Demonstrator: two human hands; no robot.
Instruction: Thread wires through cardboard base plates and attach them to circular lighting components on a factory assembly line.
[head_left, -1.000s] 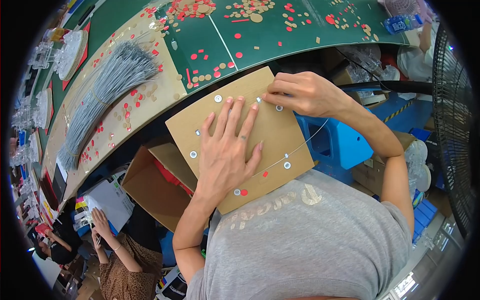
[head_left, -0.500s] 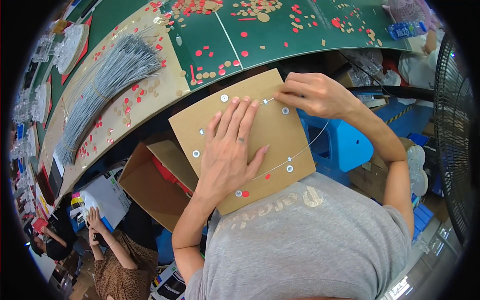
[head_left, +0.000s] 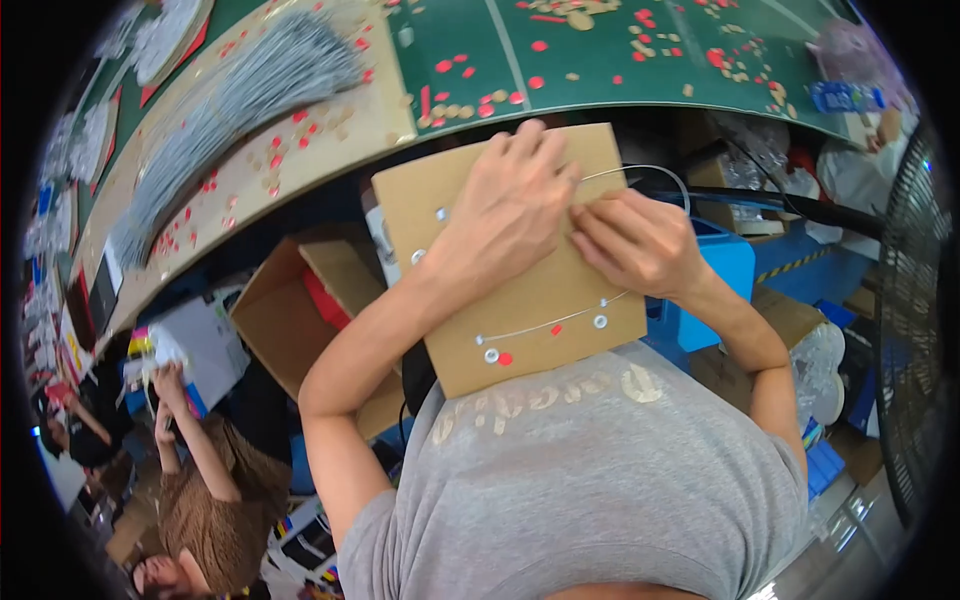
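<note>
On my lap, against the grey shirt, rests a flat brown board (head_left: 540, 290) with round metal discs and small pale clips on its face. A thin wire (head_left: 545, 327) runs through clips along the board's near side. Its other stretch arcs past the upper right edge in a loop (head_left: 665, 170). My left hand (head_left: 515, 195) lies over the board's upper part, fingers curled down at the wire; their tips are hidden. To its right, my right hand (head_left: 635, 240) has its fingers pinched together over the board's right side. What they hold is hidden.
A green table (head_left: 590, 85) ahead carries scattered red and tan discs. On its left lies a big bundle of grey wires (head_left: 240, 100). An open carton (head_left: 275, 310) stands at left, a blue stool (head_left: 720, 270) and black fan (head_left: 900, 300) at right. Another person (head_left: 215, 500) works at left.
My left hand has slid up and right across the board, its flat fingers now curled. My right hand has come down and inward. The wire now makes a smaller loop at the upper right.
</note>
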